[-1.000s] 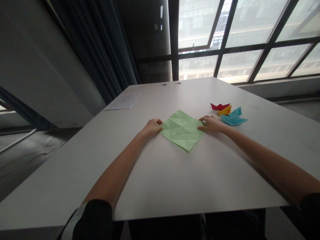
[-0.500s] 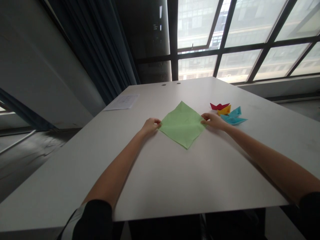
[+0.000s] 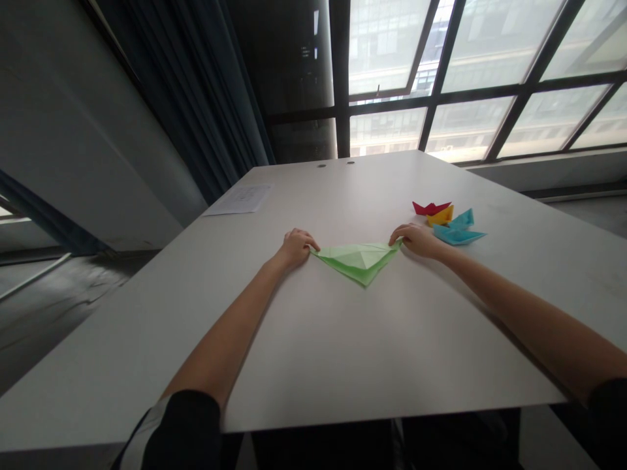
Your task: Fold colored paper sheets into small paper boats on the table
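Observation:
A light green sheet of paper [image 3: 360, 258] lies on the white table, folded over along its diagonal into a triangle whose tip points toward me. Its upper layer stands slightly off the lower one, and creases show in it. At the left corner my left hand [image 3: 296, 248] pinches the paper between thumb and fingers. My right hand [image 3: 415, 239] is closed on the opposite corner. Just beyond the right hand sit folded paper boats: a red one [image 3: 431, 208], a yellow one [image 3: 440, 216] and blue ones [image 3: 456, 235].
The white table [image 3: 304, 359] stretches out to a window [image 3: 386, 52]. A printed sheet [image 3: 239, 200] lies at its left edge. Two small round dark spots [image 3: 321, 166] mark the far end. A dark blue curtain [image 3: 196, 85] hangs at the left.
The green paper was spread out as a diamond. Its far half has come down toward me over the near half, with both hands still at the side corners.

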{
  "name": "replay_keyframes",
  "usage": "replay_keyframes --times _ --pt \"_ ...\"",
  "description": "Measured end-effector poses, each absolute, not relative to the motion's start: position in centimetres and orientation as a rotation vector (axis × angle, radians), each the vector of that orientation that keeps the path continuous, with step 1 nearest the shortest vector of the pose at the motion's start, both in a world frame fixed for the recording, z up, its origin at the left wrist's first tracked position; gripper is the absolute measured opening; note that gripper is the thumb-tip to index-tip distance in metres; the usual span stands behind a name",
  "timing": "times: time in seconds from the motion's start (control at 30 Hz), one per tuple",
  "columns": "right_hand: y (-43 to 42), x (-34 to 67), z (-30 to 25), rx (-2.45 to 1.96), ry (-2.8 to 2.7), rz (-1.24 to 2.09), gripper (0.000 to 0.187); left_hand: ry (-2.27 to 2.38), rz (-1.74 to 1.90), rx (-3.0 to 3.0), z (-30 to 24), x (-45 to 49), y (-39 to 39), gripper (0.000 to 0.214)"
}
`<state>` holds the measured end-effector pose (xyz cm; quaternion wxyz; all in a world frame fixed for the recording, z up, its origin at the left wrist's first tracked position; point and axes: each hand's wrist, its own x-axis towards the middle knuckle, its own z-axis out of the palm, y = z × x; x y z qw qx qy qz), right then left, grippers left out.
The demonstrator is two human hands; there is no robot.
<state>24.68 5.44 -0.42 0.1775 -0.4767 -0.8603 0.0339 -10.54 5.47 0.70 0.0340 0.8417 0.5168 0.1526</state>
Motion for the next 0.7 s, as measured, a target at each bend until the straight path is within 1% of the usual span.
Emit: replay_keyframes --times 0.13,0.23,0.3,0.4,0.53,0.7 --pt "4.8 23.6 0.2 -1.371 -2.49 0.023 0.038 1.652 0.385 2.666 1.7 -9.4 4.7 0.031" --pt "3.8 22.2 0.8 -1.378 -2.488 -0.036 0.033 1.706 0.345 2.731 2.4 -7.3 3.3 0.031" --pt "2.9 21.1 1.0 -1.349 -2.499 -0.096 0.03 1.677 0.302 2.746 2.4 -5.5 2.1 0.035" --pt "1.7 19.7 1.4 -1.285 -2.535 -0.122 0.029 1.626 0.183 2.69 1.8 -3.0 0.3 0.047" --pt "0.9 18.5 1.1 -1.229 -2.594 -0.029 0.036 1.617 -0.002 2.545 0.6 -1.5 -0.9 0.064" --pt "0.7 18.1 -0.5 -1.211 -2.692 0.17 0.06 1.629 -0.054 2.482 0.2 -1.5 -1.2 0.069"
